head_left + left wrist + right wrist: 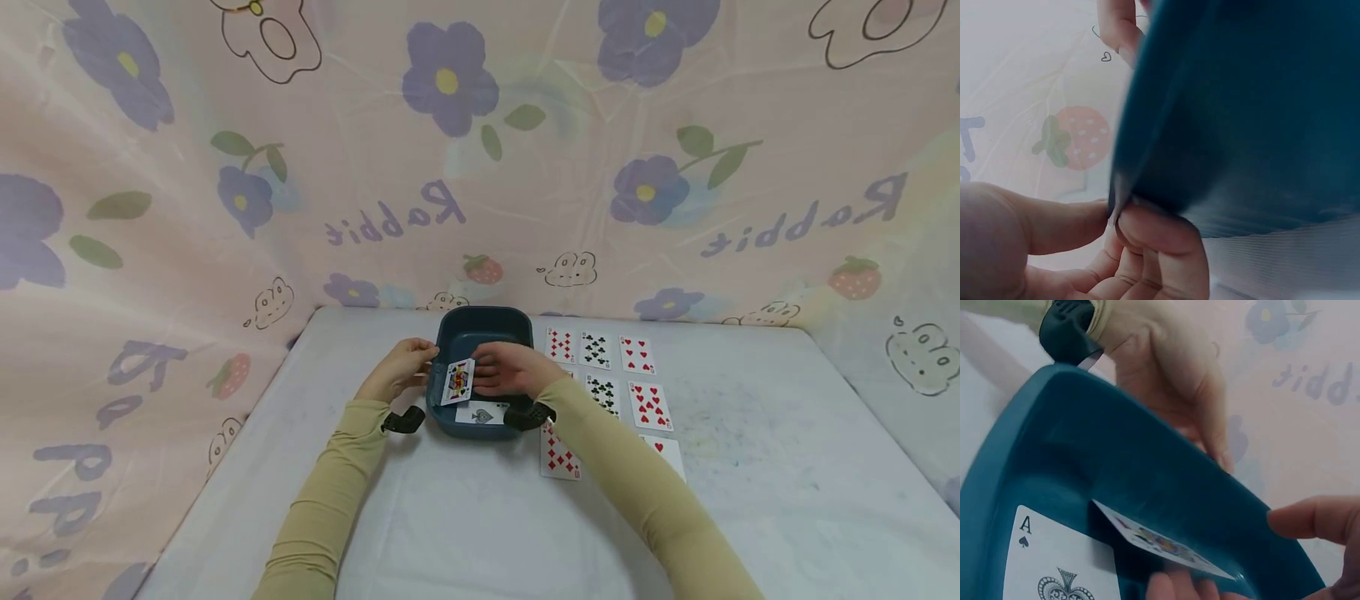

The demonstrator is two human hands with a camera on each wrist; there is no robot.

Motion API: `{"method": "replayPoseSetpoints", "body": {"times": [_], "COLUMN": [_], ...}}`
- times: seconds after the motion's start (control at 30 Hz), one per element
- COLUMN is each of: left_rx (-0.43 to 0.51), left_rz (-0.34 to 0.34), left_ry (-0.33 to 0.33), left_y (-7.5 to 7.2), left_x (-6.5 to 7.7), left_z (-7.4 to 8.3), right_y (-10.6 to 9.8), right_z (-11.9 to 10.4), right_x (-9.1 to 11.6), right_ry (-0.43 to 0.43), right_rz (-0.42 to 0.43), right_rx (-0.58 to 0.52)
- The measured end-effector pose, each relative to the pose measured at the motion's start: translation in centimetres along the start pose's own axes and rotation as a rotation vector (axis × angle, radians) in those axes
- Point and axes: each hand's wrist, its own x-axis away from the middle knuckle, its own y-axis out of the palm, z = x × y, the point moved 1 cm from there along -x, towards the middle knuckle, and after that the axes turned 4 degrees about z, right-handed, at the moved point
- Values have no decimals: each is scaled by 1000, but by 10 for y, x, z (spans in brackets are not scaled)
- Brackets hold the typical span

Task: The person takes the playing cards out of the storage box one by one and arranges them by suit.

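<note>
A deep dark-teal plastic box [483, 313] stands toward the back of the table. My left hand [405, 367] pinches its left rim between thumb and fingers, seen close in the left wrist view. My right hand [517, 369] reaches inside, fingers extended, over the box floor. A face card [458, 382] leans against the left inner wall, and the right fingertips are right at its edge. In the right wrist view, those fingers [1175, 587] overlap the lower side of the card. Nearer the front, an ace of spades [480, 412] lies face up in the box.
Right of the box, several playing cards lie face up in columns: diamonds [560, 343], clubs [596, 349] and hearts [637, 354]. My right forearm crosses over some of them. A white cover [450, 517] spreads over the table, and a printed curtain [525, 175] hangs behind.
</note>
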Motion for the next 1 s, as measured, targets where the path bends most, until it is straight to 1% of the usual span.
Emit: {"method": "replayPoseSetpoints", "body": {"times": [0.17, 0.27, 0.47, 0.6, 0.77, 0.93, 1.0], "left_rx": [5, 8, 2, 0, 6, 1, -4], "left_rz": [-2, -4, 1, 3, 2, 7, 6], "left_ry": [0, -3, 10, 14, 14, 14, 19], "left_y": [-2, -1, -1, -1, 1, 1, 1], "left_x": [-1, 0, 0, -1, -1, 0, 1], "left_z": [0, 0, -1, -2, -1, -1, -1], "right_y": [11, 16, 21, 19, 10, -2, -10], "right_z": [1, 1, 4, 4, -4, -19, -25], "right_x": [-7, -12, -18, -18, -9, 10, 19], "right_ry": [31, 45, 66, 57, 3, -105, -151], "right_rz": [-13, 3, 43, 43, 28, 2, -11], "right_rx": [109, 167, 201, 213, 173, 109, 104]}}
